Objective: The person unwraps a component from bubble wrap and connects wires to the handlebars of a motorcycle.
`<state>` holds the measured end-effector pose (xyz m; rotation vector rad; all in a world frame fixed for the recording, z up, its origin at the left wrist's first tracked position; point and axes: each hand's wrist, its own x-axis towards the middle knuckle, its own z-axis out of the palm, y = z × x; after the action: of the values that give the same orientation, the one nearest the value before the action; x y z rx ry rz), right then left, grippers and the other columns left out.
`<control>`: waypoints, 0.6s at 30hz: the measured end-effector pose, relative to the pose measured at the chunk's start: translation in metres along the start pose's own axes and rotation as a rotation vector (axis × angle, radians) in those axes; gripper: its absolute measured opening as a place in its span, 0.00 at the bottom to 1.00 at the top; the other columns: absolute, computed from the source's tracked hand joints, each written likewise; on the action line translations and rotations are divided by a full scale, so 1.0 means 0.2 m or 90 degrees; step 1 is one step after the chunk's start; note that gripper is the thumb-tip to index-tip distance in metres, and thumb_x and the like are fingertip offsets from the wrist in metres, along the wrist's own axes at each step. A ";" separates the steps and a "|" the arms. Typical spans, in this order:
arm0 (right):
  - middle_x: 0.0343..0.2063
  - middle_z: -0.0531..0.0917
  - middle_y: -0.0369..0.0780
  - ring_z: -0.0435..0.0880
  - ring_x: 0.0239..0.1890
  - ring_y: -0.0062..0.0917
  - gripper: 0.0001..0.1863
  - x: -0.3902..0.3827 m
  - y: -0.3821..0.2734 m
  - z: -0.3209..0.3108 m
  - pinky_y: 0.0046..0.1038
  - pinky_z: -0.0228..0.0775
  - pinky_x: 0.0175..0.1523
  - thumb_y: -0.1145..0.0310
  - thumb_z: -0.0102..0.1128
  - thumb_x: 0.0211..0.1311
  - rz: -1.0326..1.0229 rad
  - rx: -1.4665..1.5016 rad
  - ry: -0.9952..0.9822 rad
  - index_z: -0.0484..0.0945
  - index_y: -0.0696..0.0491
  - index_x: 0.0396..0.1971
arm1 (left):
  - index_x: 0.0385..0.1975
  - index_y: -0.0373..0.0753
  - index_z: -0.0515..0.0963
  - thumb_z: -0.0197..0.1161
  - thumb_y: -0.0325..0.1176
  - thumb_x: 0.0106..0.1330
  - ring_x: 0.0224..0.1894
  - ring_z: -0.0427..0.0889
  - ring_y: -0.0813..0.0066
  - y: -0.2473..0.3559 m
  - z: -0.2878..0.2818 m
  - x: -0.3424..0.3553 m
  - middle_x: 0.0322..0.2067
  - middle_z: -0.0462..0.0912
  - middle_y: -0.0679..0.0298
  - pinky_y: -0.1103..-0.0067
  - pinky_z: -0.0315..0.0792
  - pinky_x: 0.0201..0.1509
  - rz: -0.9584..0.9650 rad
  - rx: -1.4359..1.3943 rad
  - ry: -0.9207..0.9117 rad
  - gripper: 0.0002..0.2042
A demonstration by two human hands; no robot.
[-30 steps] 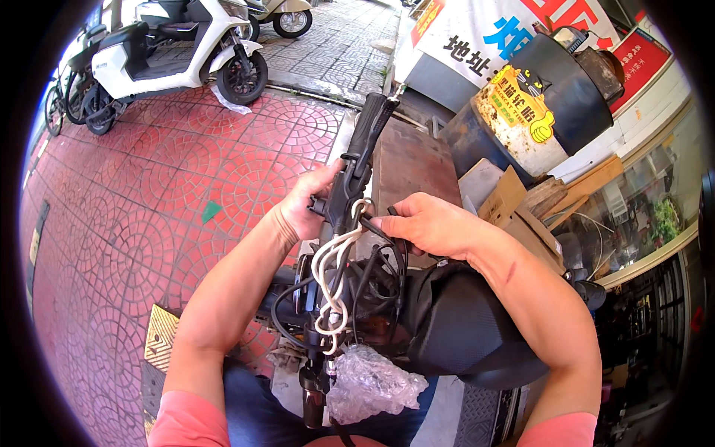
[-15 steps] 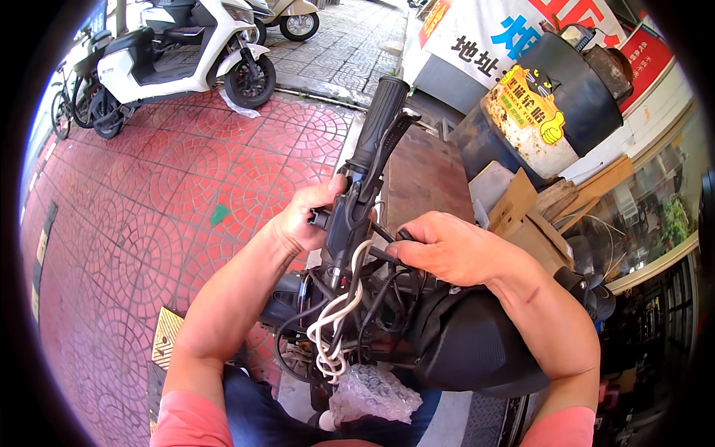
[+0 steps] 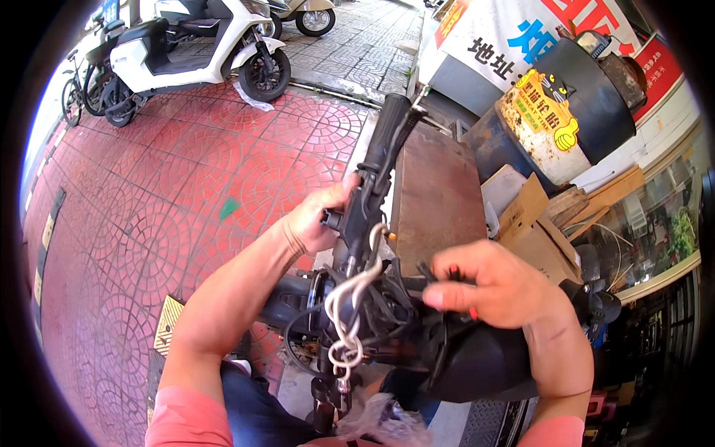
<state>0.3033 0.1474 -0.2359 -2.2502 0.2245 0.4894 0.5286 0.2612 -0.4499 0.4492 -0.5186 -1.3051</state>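
My left hand (image 3: 320, 216) is closed round the black handlebar (image 3: 357, 220) below its rubber grip (image 3: 383, 130) and brake lever (image 3: 398, 141). Looped white cords (image 3: 350, 302) hang down the middle among tangled black cables (image 3: 395, 305). My right hand (image 3: 491, 283), motion-blurred, is closed on dark cables right of the bar, with small red bits showing at its fingers, too blurred to name. Below lie a black padded piece (image 3: 477, 369), partly behind my right hand, and crumpled clear plastic (image 3: 380, 421).
Beyond the handlebar are a rusty brown metal panel (image 3: 436, 186), cardboard (image 3: 521, 212) with wood scraps and a dark drum (image 3: 588, 104) bearing a cat sticker. Parked scooters (image 3: 194, 52) stand on the paving (image 3: 149, 194) at the upper left. A glass case (image 3: 655, 231) is at right.
My right hand has moved down and right, away from the handlebar, drawing the dark cables with it; red bits now show. My left hand stays on the bar, slightly further right in view.
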 end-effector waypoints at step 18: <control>0.33 0.88 0.36 0.87 0.30 0.19 0.16 0.10 0.06 -0.01 0.22 0.79 0.40 0.56 0.61 0.77 -0.195 0.181 -0.058 0.84 0.55 0.39 | 0.43 0.34 0.79 0.61 0.44 0.76 0.22 0.70 0.79 0.09 0.31 -0.74 0.22 0.74 0.70 0.78 0.69 0.27 0.255 0.316 0.587 0.16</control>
<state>0.3173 0.1372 -0.2513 -1.9343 -0.0930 0.3677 0.4787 0.4081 -0.4050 1.2102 -0.1191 -0.4687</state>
